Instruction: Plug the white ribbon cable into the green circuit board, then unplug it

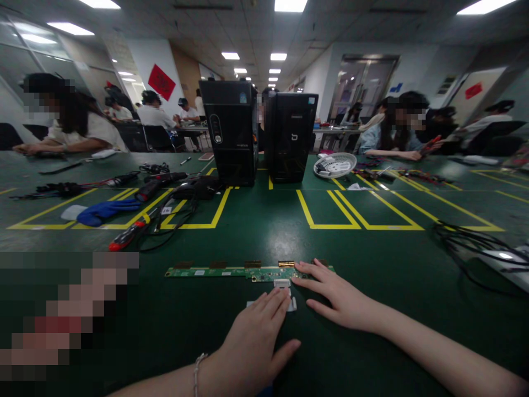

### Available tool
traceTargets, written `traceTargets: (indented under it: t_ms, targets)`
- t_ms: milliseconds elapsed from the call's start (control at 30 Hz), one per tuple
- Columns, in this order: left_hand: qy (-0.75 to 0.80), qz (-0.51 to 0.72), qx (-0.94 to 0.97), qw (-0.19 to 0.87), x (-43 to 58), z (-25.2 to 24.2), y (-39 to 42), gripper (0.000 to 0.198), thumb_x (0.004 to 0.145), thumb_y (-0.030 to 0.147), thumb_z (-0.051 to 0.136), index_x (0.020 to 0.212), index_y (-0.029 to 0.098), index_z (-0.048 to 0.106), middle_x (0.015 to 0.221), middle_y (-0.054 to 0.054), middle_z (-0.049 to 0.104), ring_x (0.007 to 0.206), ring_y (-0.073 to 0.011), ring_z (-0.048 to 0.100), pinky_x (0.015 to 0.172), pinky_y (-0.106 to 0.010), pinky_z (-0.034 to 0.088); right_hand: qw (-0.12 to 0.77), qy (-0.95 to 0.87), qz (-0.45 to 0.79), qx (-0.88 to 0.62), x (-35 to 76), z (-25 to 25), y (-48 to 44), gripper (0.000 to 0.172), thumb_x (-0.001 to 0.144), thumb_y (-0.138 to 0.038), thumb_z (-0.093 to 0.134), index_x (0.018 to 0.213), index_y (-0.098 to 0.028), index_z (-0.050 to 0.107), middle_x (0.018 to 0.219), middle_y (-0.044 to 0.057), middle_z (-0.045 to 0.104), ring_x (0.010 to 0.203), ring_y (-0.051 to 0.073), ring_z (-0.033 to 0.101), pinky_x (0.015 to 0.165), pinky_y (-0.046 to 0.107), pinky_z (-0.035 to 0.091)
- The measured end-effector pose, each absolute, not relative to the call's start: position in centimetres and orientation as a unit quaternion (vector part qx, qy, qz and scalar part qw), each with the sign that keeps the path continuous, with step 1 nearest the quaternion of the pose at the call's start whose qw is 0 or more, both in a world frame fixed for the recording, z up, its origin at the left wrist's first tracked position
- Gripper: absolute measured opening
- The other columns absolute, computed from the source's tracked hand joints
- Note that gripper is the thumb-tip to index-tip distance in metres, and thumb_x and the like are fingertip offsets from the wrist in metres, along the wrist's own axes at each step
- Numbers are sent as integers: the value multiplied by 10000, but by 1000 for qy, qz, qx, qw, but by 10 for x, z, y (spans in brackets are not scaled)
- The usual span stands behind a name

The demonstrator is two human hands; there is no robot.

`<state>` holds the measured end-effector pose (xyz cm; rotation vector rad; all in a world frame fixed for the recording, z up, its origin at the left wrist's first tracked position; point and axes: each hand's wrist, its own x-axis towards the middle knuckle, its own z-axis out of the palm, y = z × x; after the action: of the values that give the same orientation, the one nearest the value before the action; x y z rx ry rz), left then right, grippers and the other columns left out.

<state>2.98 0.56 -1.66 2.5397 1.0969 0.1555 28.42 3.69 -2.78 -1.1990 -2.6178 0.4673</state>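
Note:
A long, narrow green circuit board (231, 272) lies on the dark green tabletop, with brown strips along its far edge. A white flat connector piece (282, 283) sits at its near edge. My left hand (258, 333) is open, fingers stretched out over a flat whitish piece (292, 304) just below that connector; what lies beneath the fingers is hidden. My right hand (336, 295) is open with fingers spread. Its fingertips rest on or just over the right part of the board and partly cover it.
Two black computer towers (233, 132) stand further back. Left lie a red-and-black screwdriver (126, 236), a blue glove (107, 212) and dark cables. A white round basket (334, 165) and black cables (458, 248) are to the right. People sit beyond. A pixelated patch covers the lower left.

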Motion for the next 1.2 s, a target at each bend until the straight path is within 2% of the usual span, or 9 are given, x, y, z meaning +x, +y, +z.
traceTargets:
  t_ms: [267,633,933,1200]
  targets:
    - [387,54,901,189,27,-12,9,645,901,463,521,1445,141,393,1489,-138,412,1345,-301,413,1063,-479,400,113,-887,177,-411,285,-26,37,477,949,-406,483,1411,-311,415,1535,56,285,1407,278,251,1151,567,209]
    - [386,39,900,198,29,-13,1,699,898,473,523,1466,106,345,1527,-157,328,1391,-304,325,1095,-461,363,88,-890,161,-418,284,-25,36,481,965,-429,444,1428,-314,382,1547,50,254,1417,257,228,1159,560,196]
    - [386,17,906,170,32,-15,-1,728,921,510,464,1473,59,315,1532,-182,294,1395,-320,306,1102,-473,346,96,-890,165,-413,283,-23,36,482,959,-394,465,1426,-306,389,1544,58,260,1413,264,239,1156,564,203]
    - [396,17,908,135,36,-20,-4,746,923,549,436,1478,66,313,1535,-174,285,1396,-314,305,1111,-458,333,113,-892,165,-405,284,-25,37,480,952,-386,479,1417,-294,407,1532,72,287,1405,272,258,1157,571,191]
